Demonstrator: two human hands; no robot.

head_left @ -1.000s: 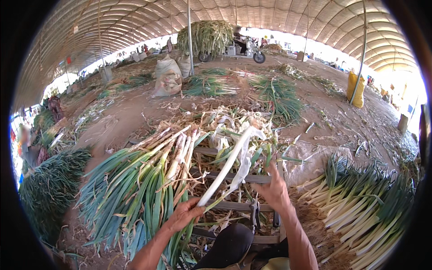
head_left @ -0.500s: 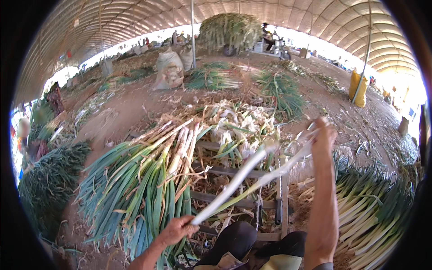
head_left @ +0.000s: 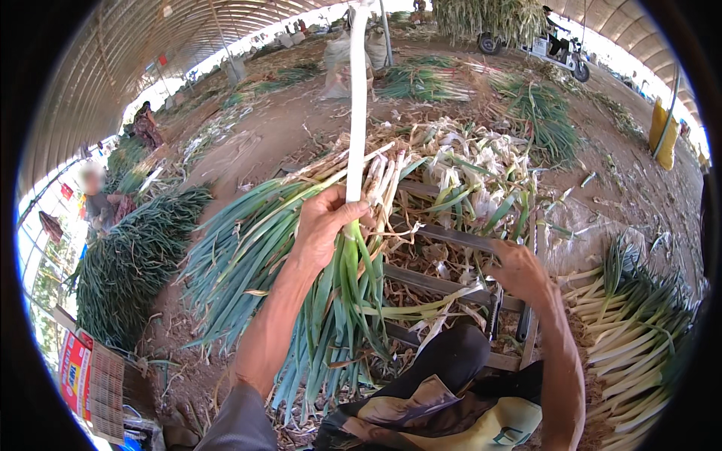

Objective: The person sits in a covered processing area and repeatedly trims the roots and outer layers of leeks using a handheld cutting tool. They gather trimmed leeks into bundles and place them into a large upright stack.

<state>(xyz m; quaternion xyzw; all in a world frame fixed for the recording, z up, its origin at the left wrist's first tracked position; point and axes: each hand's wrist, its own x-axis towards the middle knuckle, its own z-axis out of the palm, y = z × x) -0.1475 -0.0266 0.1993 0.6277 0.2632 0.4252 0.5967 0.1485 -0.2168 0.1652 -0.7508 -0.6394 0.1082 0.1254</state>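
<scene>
My left hand (head_left: 331, 225) is closed round a long green onion (head_left: 358, 98), its peeled white shaft pointing up and its green leaves hanging below the fist. Just behind that hand lies a heap of unpeeled green onions (head_left: 248, 240), leaves toward me and brownish stems away. My right hand (head_left: 519, 272) is above the slatted rack (head_left: 451, 282), its fingers loosely bent and apart, with nothing visible in them. A stripped pale leaf (head_left: 425, 307) lies across the slats, below and left of the right hand.
Peeled green onions (head_left: 620, 338) lie in rows at my right. Dry husks (head_left: 481, 169) are piled beyond the rack. A black-handled tool (head_left: 524, 323) is by the rack's right side. Another green onion heap (head_left: 135, 263) and a seated person (head_left: 98, 199) are at left; a loaded three-wheeler (head_left: 556, 49) stands far off.
My left hand has risen and turned the green onion from slanting to upright. My right hand has come down toward the rack, away from the stripped leaf it was pulling. The view has shifted left and down.
</scene>
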